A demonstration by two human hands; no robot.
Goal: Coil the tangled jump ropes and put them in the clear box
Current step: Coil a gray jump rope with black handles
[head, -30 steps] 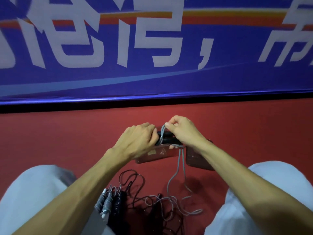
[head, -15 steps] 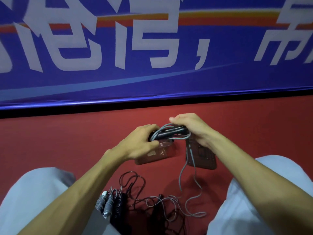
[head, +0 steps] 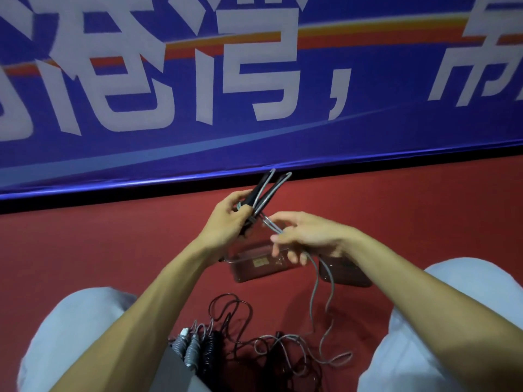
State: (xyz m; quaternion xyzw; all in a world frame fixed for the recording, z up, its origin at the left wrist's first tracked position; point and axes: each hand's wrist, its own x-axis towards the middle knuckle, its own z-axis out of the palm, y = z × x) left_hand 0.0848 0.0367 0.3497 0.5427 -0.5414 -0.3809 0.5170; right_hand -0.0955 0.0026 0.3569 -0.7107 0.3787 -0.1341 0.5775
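Grey cord (head: 317, 281) smooth, plastic-coated look, slight sheen; black handles (head: 256, 193) smooth dark plastic; thin black cords (head: 226, 306) equally slick, ribbed grips (head: 192, 349) grey and black, rubber or foam can't tell. Clear box (head: 254, 271) hard transparent glossy plastic with a small paper-like label (head: 260, 261). Floor (head: 113, 250) matt red, fine-grained; banner (head: 254, 142) smooth printed sheet, glossy along its lower edge; trousers (head: 70, 335) pale matt cloth.

grey rope (head: 317, 284), red floor (head: 113, 244), blue banner (head: 396, 131)
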